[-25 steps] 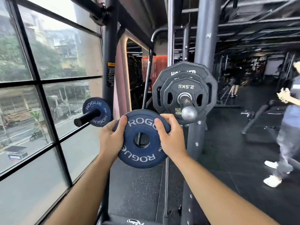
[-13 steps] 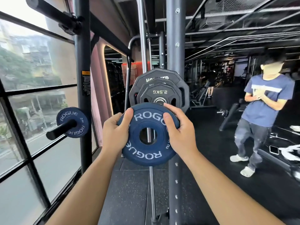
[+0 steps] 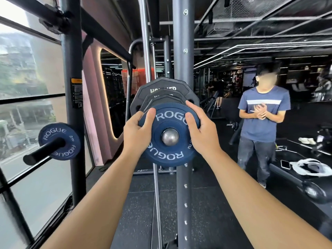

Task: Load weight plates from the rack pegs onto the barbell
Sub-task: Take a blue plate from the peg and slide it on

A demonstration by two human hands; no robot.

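A small blue ROGUE plate point(image 3: 167, 155) is held between my left hand point(image 3: 138, 130) on its left rim and my right hand point(image 3: 201, 133) on its right rim. The silver end of the barbell sleeve point(image 3: 170, 137) shows through the plate's centre hole. Behind it on the sleeve sit two black plates, the big one point(image 3: 162, 87) reading partly "HAMMER". Another blue ROGUE plate point(image 3: 61, 141) hangs on a black rack peg point(image 3: 41, 153) at the left.
A grey rack upright point(image 3: 183, 69) rises just behind the plates; a black post point(image 3: 71, 87) holds the peg by the window. A person in a blue shirt point(image 3: 264, 112) stands at the right. A bench with a phone point(image 3: 285, 164) and a white bag point(image 3: 310, 167) lies at the lower right.
Both hands have lifted the blue plate up and forward. Its hole now sits over the sleeve end, which earlier stuck out free above and behind it.
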